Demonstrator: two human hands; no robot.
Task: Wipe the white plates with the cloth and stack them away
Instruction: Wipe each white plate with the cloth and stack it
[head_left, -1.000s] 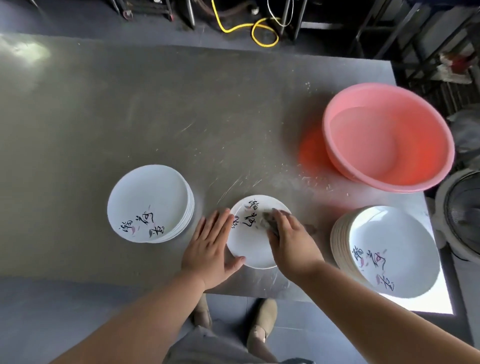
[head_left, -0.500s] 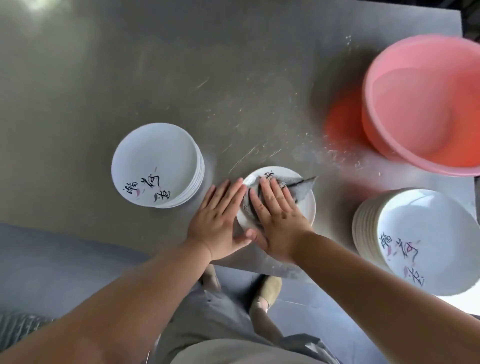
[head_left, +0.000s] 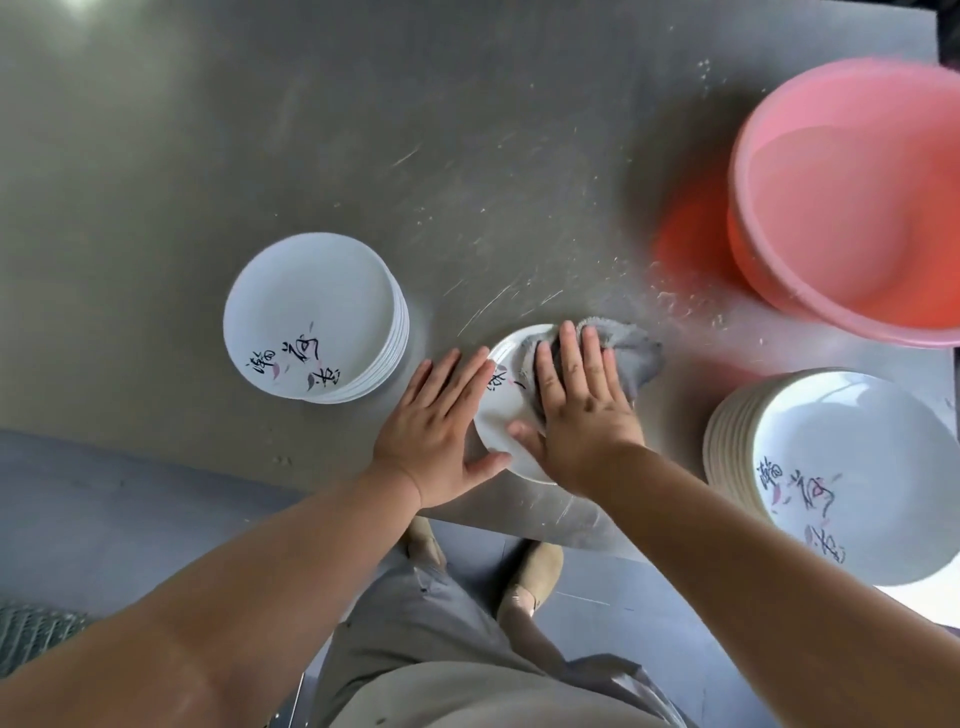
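Scratched grey metal makes up the desk (head_left: 363, 130), seen from above, with dark floor below its near edge. A single round white plate with black brush lettering (head_left: 501, 415) lies flat close to that near edge, about midway along it. The right hand (head_left: 582, 410) lies palm down on a crumpled grey cloth (head_left: 631, 353), pressing it onto the plate; its fingers (head_left: 569, 358) are straight and slightly spread, and the cloth's far end spills over the plate's far right rim onto the desk. The left hand (head_left: 436, 431) rests flat against the plate's left rim, fingers (head_left: 457, 379) straight and close together, thumb reaching under towards the near rim. Left of the hands, well in from the edge, stands a stack of matching white plates (head_left: 311, 312). A second, taller stack of white plates (head_left: 857, 467) sits at the near right corner, its top plate showing the same lettering. Beyond it, at the far right edge, is a large round pink plastic basin (head_left: 857, 208); it may hold water, but the blur there leaves that unsure.
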